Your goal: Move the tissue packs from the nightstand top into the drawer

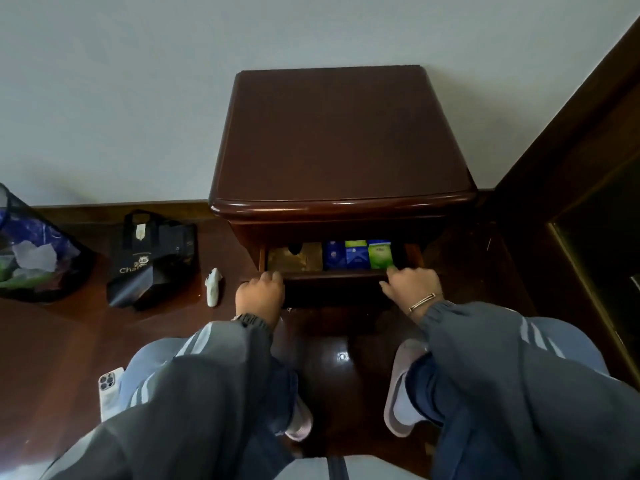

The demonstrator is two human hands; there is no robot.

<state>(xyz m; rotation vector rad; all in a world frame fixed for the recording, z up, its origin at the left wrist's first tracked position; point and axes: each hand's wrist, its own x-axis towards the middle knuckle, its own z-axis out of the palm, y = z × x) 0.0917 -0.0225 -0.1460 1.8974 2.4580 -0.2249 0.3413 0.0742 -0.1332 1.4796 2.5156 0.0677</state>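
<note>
A dark wooden nightstand [339, 140] stands against the wall, its top bare. Its drawer [332, 277] is partly pulled out. Inside on the right lie tissue packs side by side: a blue pack [334, 256], a blue-and-green pack [356, 254] and a green pack [381, 254]. A brownish flat item [294, 259] lies in the drawer's left half. My left hand [259, 296] grips the drawer front at its left end. My right hand [410, 285] grips the front edge at the right, fingertips near the green pack.
On the wooden floor to the left lie a black paper bag [152, 258], a small white object [213, 287], a mesh bin with a blue liner [31, 251] and a white phone [109, 389]. A dark wooden frame [571, 188] rises on the right. My knees and slippers are below.
</note>
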